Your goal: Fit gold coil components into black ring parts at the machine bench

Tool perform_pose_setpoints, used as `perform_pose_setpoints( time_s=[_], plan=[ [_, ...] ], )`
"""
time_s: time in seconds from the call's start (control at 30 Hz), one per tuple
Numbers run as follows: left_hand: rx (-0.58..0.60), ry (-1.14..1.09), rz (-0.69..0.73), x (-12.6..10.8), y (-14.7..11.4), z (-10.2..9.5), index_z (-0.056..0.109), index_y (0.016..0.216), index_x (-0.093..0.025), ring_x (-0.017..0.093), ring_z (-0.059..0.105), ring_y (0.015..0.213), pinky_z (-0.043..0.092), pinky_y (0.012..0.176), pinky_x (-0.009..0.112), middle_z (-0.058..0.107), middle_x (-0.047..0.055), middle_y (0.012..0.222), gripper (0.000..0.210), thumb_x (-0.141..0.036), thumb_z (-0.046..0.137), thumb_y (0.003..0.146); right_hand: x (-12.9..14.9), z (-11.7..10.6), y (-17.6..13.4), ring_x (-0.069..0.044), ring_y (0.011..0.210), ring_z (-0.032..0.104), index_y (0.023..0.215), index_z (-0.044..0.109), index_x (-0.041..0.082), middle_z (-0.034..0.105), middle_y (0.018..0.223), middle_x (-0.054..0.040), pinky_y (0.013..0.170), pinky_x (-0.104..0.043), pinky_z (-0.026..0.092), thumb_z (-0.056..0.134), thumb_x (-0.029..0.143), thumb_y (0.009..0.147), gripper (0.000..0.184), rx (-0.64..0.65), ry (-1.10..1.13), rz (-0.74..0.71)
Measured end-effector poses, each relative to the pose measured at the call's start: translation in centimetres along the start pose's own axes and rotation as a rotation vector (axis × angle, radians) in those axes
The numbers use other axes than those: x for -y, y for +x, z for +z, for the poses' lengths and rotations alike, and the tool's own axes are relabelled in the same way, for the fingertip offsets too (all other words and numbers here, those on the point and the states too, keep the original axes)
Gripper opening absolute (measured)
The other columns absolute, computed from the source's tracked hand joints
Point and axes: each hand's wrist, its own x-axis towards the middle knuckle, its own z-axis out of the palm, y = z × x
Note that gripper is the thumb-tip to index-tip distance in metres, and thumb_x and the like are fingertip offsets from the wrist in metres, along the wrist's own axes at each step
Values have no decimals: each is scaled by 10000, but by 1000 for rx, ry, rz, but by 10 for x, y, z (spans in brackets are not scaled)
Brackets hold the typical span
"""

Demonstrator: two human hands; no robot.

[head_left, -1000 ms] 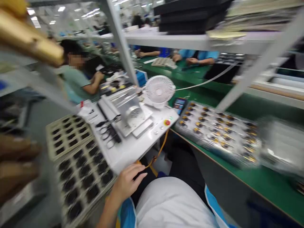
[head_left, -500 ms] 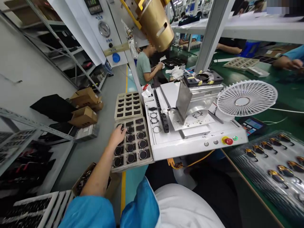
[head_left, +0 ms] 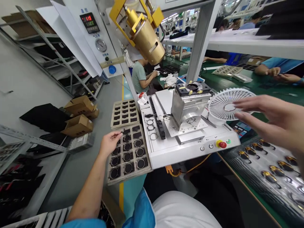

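My left hand (head_left: 108, 144) is over the upper left part of a beige tray (head_left: 149, 164). Its thumb and fingers are pinched together around a small dark piece at the fingertips, too small to make out. Rows of round black watch cases (head_left: 127, 156) with metal rims lie in the tray's pockets. My right hand (head_left: 273, 115) is raised at the right with fingers stretched and apart, holding nothing. It is in front of a white round fan (head_left: 218, 104) and covers part of it. A metal press fixture (head_left: 190, 107) stands on the white machine base (head_left: 175, 155) between my hands.
A second beige tray (head_left: 114, 125) adjoins the first. A gold heater cylinder (head_left: 149, 44) hangs above the fixture. Thin rings (head_left: 151, 127) lie on the machine base, and a red emergency button (head_left: 222, 144) is at its front. Clear trays with gold-black parts (head_left: 276, 172) are at right.
My left hand has lifted slightly off the tray and drawn left, with a small dark piece in its fingertips. My right hand has come into view at the right. The camera view has shifted.
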Motion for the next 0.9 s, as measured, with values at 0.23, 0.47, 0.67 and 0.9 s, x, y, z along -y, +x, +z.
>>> perform_pose_setpoints(
  time_s=[0.23, 0.47, 0.67, 0.9],
  plan=[
    [130, -231, 504, -85, -36, 8, 668, 863, -206, 282, 684, 1199, 577, 1022, 428, 699, 137, 1285, 277, -479, 663, 910, 27, 45, 105, -313, 1109, 655, 1059, 752, 225, 706, 1156, -81, 983, -505, 540, 773, 297, 780, 289, 185, 225, -275],
    [229, -350, 781, -185, -1, 35, 694, 901, -184, 301, 665, 1253, 530, 1086, 480, 708, 148, 1327, 258, -442, 702, 899, 28, 57, 158, -250, 898, 687, 898, 787, 235, 710, 853, -1, 959, -475, 562, 875, 248, 656, 258, 432, 334, -343],
    [127, -64, 989, -301, 47, 82, 755, 890, -161, 246, 732, 1034, 554, 964, 384, 792, 77, 1082, 172, -303, 660, 899, 19, 52, 123, -244, 1011, 685, 1045, 718, 224, 726, 1088, -62, 1011, -463, 562, 815, 324, 759, 318, 34, 573, -204],
    [408, 326, 997, -343, 42, 90, 768, 1019, -155, 272, 728, 955, 554, 915, 390, 781, 93, 1032, 381, -485, 596, 937, -22, 17, 2, -280, 1061, 710, 1094, 680, 204, 742, 1120, -115, 975, -491, 579, 803, 416, 814, 372, -166, 665, 47]
  ],
)
